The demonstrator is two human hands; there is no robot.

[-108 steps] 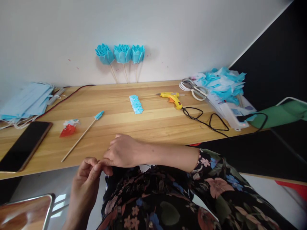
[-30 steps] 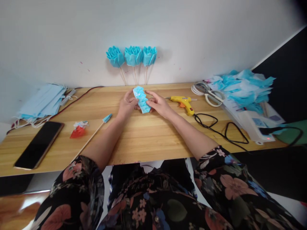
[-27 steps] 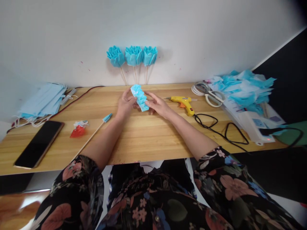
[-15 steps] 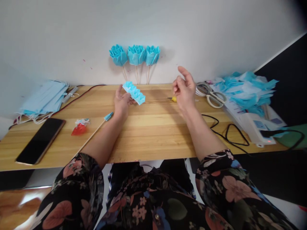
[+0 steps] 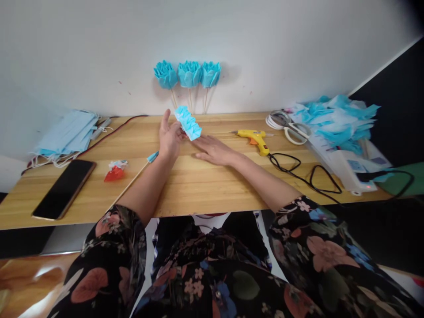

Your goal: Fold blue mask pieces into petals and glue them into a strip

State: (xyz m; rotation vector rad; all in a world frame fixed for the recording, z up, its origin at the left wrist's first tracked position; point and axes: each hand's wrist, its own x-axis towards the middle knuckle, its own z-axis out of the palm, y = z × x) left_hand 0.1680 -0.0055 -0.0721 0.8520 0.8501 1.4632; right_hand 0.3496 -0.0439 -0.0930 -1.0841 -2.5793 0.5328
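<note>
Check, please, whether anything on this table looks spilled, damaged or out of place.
Nothing looks spilled or broken. Only the right end looks untidy: blue scraps heap loosely near the scissors, and the black cord of the glue gun sprawls in loops. The strip in the left hand looks intact.

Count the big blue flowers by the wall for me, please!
3: a left flower, a middle flower and a right flower, side by side by the wall. I see no other big ones.
</note>
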